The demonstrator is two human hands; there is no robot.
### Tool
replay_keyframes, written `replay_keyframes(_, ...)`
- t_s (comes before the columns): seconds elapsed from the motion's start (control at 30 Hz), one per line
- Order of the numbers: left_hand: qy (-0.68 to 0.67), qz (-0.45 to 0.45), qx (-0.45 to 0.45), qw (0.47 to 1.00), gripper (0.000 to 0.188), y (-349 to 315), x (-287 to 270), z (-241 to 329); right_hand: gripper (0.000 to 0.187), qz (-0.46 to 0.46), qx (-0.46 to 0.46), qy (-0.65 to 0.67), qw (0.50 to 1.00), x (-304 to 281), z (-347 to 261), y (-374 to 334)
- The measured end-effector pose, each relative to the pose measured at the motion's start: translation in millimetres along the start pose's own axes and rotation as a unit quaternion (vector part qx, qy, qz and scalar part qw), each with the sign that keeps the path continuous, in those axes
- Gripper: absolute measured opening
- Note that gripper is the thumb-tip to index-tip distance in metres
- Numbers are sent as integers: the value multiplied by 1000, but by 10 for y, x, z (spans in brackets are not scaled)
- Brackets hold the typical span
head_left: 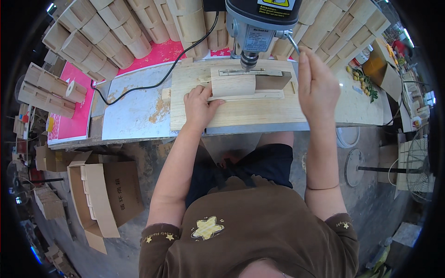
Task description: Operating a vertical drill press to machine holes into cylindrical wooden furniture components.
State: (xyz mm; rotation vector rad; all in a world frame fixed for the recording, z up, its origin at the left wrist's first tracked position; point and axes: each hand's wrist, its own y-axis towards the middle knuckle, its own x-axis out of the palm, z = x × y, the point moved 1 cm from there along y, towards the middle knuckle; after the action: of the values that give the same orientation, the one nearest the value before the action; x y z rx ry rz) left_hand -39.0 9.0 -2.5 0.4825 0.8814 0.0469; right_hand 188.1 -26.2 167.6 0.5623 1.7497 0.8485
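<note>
A pale wooden piece with a rounded face [235, 83] lies in a jig on a flat wooden board [241, 111]. My left hand [199, 105] grips its left end, with the thumb in front and the fingers behind. Above the piece hangs the chuck [249, 60] of a small bench drill press [259, 34]; the bit's tip is too small to make out. My right hand [319, 85] is closed round the metal feed lever [293, 44] on the drill's right side. Right of the piece, a grey-brown angled block [273, 81] sits in the jig.
Stacks of slotted wooden cylinders [95, 30] line the back of the bench over pink sheeting [153, 54]. A black cable [157, 85] curves across the left side. An open cardboard box [111, 194] stands on the floor at left, a fan [419, 162] at right.
</note>
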Motion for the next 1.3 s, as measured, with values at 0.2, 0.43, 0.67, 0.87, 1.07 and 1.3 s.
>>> replay_keyframes(0.2,7,10,12,1000,55,17,17,35,30,74,24,61,995,540,190,-407)
replay_keyframes(0.43,-3,21,6,1000,41,24,30,76,28,106,-1,138,985,569,260,-419)
replay_keyframes(0.67,25,20,17,999,55,-12,62,104,29,32,19,51,998,4,93,690)
replay_keyframes(0.87,-7,-10,8,1000,45,109,226,387,36,-18,54,39,998,389,443,1485)
replay_keyframes(1.07,9,-7,18,1000,50,101,231,341,32,-24,98,174,979,64,353,1086)
replay_keyframes(1.3,10,-12,0,1000,49,68,206,304,28,-54,145,292,944,-11,78,45)
